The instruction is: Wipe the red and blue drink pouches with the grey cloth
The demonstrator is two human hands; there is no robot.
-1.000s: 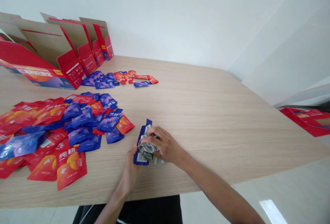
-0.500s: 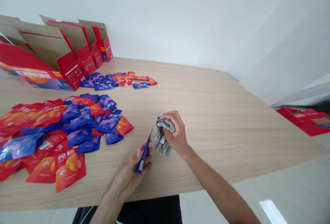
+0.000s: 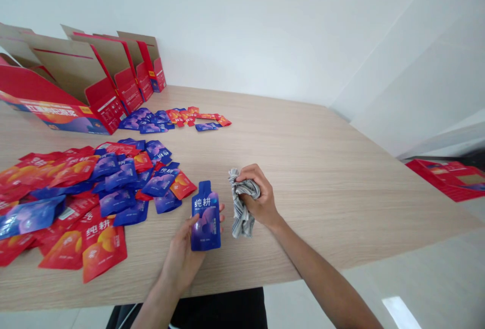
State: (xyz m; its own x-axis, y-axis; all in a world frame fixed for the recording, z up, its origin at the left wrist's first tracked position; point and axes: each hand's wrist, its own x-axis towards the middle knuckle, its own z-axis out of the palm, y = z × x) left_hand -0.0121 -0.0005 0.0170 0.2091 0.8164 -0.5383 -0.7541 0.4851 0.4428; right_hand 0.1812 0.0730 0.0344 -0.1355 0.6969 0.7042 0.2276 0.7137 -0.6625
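A blue pouch (image 3: 205,223) with white lettering and purple fruit faces me, held upright in my left hand (image 3: 185,250). The thumb lies over its left edge, and fingertips show at its right side. My right hand (image 3: 261,195) grips a crumpled grey striped cloth (image 3: 242,205), whose loose end hangs down just right of the pouch. Pouch and cloth are apart. To the left of my hands lies a heap of red pouches (image 3: 104,243) and blue pouches (image 3: 159,182).
Open red cardboard boxes (image 3: 104,101) stand in a row at the back left. Beside them, small blue and red packets (image 3: 185,115) trail across the wooden table (image 3: 322,177). Another red box (image 3: 449,177) sits beyond the table's right edge. A white wall (image 3: 246,31) rises behind.
My left hand has turned the blue pouch from edge-on to its printed front facing me. The cloth in my right hand has shifted slightly and hangs a little lower.
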